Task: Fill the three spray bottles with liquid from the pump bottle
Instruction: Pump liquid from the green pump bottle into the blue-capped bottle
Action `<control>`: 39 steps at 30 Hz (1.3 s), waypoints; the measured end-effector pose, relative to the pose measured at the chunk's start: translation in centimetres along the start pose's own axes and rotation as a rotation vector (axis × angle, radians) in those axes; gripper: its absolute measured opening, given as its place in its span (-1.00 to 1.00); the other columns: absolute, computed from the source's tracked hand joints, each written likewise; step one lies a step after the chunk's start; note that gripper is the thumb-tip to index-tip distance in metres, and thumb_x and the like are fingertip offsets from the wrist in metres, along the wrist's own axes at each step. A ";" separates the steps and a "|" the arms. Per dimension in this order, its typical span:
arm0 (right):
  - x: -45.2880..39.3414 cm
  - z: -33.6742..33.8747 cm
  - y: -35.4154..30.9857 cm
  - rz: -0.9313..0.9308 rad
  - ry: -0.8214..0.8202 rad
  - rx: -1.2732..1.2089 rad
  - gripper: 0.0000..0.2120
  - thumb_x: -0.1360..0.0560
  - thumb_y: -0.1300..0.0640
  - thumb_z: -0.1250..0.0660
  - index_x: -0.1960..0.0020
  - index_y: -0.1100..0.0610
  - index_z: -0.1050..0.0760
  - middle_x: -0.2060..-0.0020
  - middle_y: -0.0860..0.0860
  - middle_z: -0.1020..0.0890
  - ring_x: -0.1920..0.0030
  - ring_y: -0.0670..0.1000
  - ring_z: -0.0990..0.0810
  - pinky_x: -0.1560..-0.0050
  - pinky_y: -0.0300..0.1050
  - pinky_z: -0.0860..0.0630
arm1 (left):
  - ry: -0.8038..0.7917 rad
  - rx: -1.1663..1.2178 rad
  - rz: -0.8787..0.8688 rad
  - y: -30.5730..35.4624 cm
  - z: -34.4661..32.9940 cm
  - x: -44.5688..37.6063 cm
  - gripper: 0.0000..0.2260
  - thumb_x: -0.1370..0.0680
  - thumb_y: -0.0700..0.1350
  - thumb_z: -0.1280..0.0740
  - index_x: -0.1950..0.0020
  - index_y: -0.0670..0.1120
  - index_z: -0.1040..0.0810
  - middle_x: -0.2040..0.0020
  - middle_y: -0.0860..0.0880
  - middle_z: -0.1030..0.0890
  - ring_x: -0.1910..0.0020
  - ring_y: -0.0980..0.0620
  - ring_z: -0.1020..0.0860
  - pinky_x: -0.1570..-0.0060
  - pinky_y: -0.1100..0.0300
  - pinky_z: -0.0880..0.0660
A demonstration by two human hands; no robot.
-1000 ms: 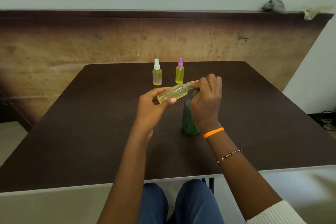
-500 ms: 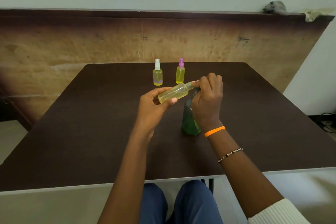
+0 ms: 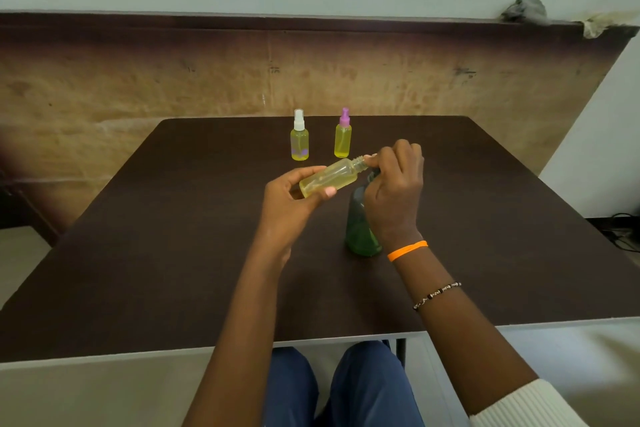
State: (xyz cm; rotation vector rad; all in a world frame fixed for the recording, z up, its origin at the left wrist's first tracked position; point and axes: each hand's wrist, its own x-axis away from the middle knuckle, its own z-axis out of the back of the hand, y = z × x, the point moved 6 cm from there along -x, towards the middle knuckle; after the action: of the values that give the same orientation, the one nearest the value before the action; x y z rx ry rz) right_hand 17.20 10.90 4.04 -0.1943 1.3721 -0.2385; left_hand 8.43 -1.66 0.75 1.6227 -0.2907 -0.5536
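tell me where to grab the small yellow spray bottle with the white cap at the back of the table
Grip the small yellow spray bottle with the white cap around its round body, below the shoulder, coming from the near side. It stands upright on the dark table, apart from the purple-capped bottle beside it, so fingers likely fit on both sides. The narrow cap probably offers less hold.

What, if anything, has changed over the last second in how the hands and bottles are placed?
Almost nothing. The left hand still holds the uncapped bottle tilted, neck toward the right hand, which stays over the green pump bottle. The white-capped bottle and purple-capped bottle have not moved.
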 end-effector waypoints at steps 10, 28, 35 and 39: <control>-1.3 0.0 -0.6 -0.032 -0.069 -0.029 -0.80 -0.37 0.38 -0.06 0.31 0.27 -0.43 0.35 0.17 -0.44 0.26 0.05 -0.27 0.28 -0.03 -0.28 | 0.006 0.030 -0.019 0.8 -0.1 0.1 -0.73 -0.42 -0.29 -0.45 0.01 0.05 -0.59 0.09 0.09 -0.65 0.12 0.25 -0.59 0.12 0.43 -0.49; -1.2 -0.2 -0.3 -0.019 -0.025 -0.041 -0.81 -0.36 0.40 -0.07 0.35 0.28 -0.41 0.38 0.19 -0.41 0.27 0.05 -0.25 0.29 -0.02 -0.26 | -0.008 0.021 -0.016 0.4 -0.2 -0.1 -0.74 -0.42 -0.29 -0.45 -0.01 0.03 -0.60 0.08 0.08 -0.65 0.11 0.24 -0.58 0.11 0.42 -0.51; -0.5 -0.2 -0.1 -0.023 -0.012 -0.016 -0.81 -0.39 0.42 -0.12 0.34 0.28 -0.41 0.37 0.18 -0.41 0.27 0.05 -0.26 0.32 -0.03 -0.26 | -0.021 0.009 -0.006 0.2 -0.3 0.1 -0.73 -0.43 -0.29 -0.44 -0.04 0.00 -0.59 0.06 0.08 -0.64 0.07 0.21 -0.58 0.11 0.42 -0.51; -1.5 0.1 -0.4 -0.012 -0.061 -0.047 -0.82 -0.36 0.39 -0.08 0.34 0.28 -0.41 0.37 0.18 -0.42 0.26 0.04 -0.26 0.27 -0.07 -0.24 | -0.023 0.032 -0.022 0.8 -0.3 0.1 -0.74 -0.43 -0.29 -0.44 0.00 0.04 -0.59 0.07 0.09 -0.64 0.07 0.21 -0.58 0.13 0.42 -0.49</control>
State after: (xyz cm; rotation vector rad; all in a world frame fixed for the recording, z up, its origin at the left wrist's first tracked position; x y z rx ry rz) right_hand 17.05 10.98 5.61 -0.2479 1.3168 -0.2090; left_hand 8.77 -1.52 1.51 1.6533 -0.3008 -0.5877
